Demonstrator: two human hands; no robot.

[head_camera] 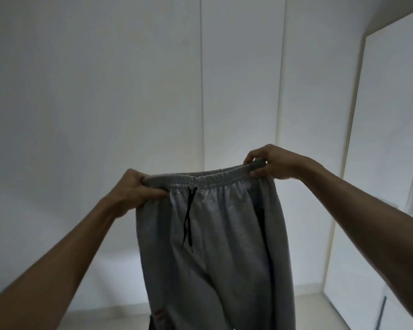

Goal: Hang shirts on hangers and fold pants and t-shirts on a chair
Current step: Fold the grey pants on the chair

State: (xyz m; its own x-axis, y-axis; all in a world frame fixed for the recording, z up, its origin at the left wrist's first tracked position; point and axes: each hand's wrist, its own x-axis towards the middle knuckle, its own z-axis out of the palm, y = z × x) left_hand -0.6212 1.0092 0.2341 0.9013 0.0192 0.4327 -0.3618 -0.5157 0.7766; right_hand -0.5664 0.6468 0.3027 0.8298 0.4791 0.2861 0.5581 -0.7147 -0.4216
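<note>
Grey pants (pixel 212 246) with an elastic waistband and a black drawstring (pixel 188 217) hang in the air before white wardrobe doors (pixel 243 91). The left hand (pixel 134 189) and right hand (pixel 270 163) each grip one end of the waistband, fingers (pixel 253 157) curled tightly over it, stretching it between them.

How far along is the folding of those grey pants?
Nothing looks folded yet. In hand: the grey pants hang full length, the left hand and right hand each with a grip on one end of the waistband. Left: every fold, and laying them down; no chair is in view.
</note>
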